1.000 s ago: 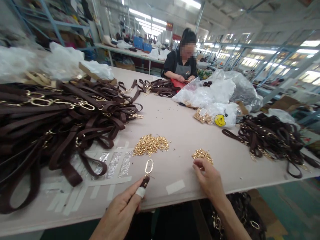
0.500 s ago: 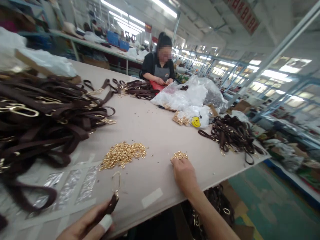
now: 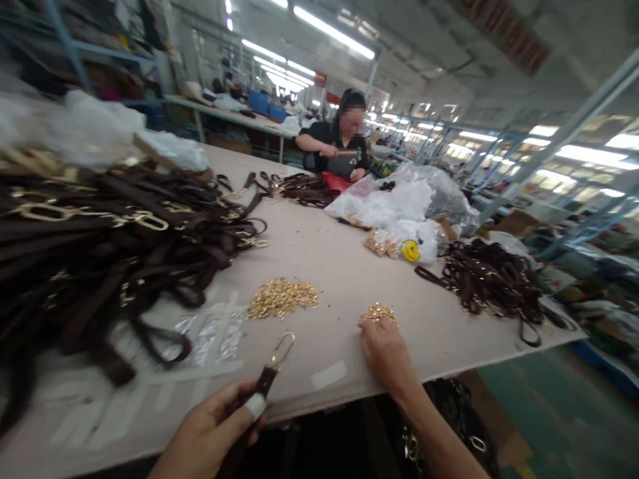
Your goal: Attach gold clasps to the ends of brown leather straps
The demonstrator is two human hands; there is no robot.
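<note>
While left hand (image 3: 214,426) pinches strap (image 3: 264,383), right hand (image 3: 385,349) curls onto pile (image 3: 379,313) at 12 o'clock, grip unclear; rough raking could scatter it.

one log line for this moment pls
left hand: grips strap | right hand: fingertips at small gold pile | near: big gold pile, strap heap | far: person at table

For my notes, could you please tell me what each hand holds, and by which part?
The left hand pinches a brown strap just below its gold ring. The right hand's fingers touch the small gold pile; any hold is hidden.
</note>
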